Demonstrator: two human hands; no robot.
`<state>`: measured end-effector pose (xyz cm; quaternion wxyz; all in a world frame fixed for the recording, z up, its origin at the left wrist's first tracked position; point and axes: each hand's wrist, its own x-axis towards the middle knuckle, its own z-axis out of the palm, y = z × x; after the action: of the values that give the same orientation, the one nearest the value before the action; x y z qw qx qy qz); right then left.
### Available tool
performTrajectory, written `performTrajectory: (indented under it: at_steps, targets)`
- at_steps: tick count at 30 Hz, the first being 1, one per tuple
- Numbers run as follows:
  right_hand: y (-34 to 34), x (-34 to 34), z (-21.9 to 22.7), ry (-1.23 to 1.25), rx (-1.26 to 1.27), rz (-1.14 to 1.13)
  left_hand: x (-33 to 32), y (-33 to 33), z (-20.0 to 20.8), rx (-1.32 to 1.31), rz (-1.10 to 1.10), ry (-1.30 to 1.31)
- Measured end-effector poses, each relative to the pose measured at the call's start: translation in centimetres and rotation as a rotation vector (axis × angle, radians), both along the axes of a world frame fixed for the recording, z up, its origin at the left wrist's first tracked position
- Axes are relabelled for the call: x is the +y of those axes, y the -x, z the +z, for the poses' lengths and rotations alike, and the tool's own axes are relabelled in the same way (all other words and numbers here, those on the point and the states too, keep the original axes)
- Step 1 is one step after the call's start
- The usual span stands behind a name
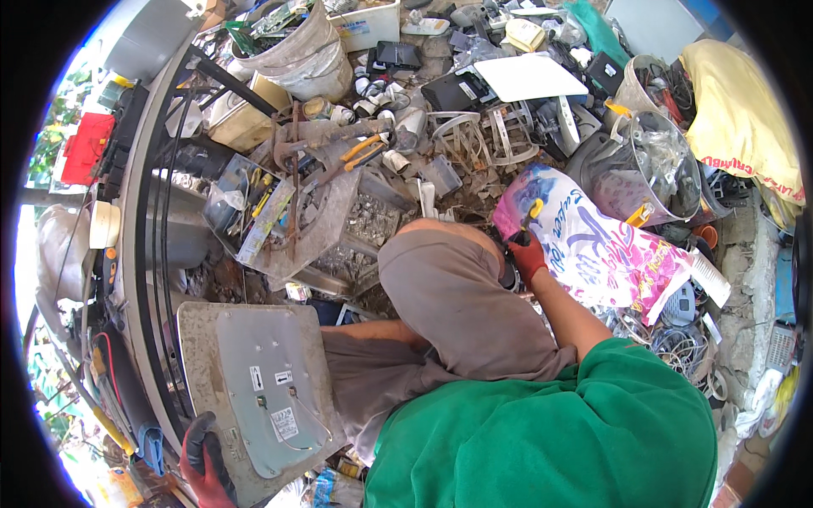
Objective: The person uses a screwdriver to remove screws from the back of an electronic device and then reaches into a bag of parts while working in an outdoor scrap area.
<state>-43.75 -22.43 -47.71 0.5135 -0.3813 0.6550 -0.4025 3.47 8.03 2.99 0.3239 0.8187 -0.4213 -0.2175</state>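
A flat, dusty grey panel (271,339), with rounded corners, small labels and two thin cables on its face, stands tilted beside my left leg. At its lower left edge is my left hand (206,461) in a red and dark grey glove, fingers closed on the rim. My right hand (527,256), gloved in red and black, is beyond my bent knee. It is closed around a hand tool with a yellow-tipped handle (533,208); its working end is hidden. Right beside that hand lies a white, pink and purple printed sack (584,241).
A black metal frame (157,254) runs along the left. Ahead are a dirty white bucket (309,68), orange-handled cutters (364,151), a clear plastic tray (318,224) and a white flat panel (529,76). Buckets of scrap (648,169) and a yellow sack (737,106) stand at the right.
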Motion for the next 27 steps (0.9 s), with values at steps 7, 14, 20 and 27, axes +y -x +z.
performTrajectory:
  at_steps: [7, 14, 20, 27]
  targets:
    - [-0.6, -0.4, 2.0, -0.019, 0.144, 0.013, -0.2, 0.0, 0.1, -0.012, -0.015, -0.006]
    - [-0.9, -0.4, 2.1, -0.147, -0.22, -0.062, 0.4, 0.3, 0.0, -0.018, 0.016, -0.011]
    - [-0.3, 2.2, -0.1, -0.152, 0.154, -0.054, 0.0, 0.2, 0.0, -0.016, -0.016, 0.009]
    - [0.6, 1.6, 1.8, -0.118, -0.468, -0.163, 0.6, -0.4, -0.4, 0.049, 0.059, 0.036]
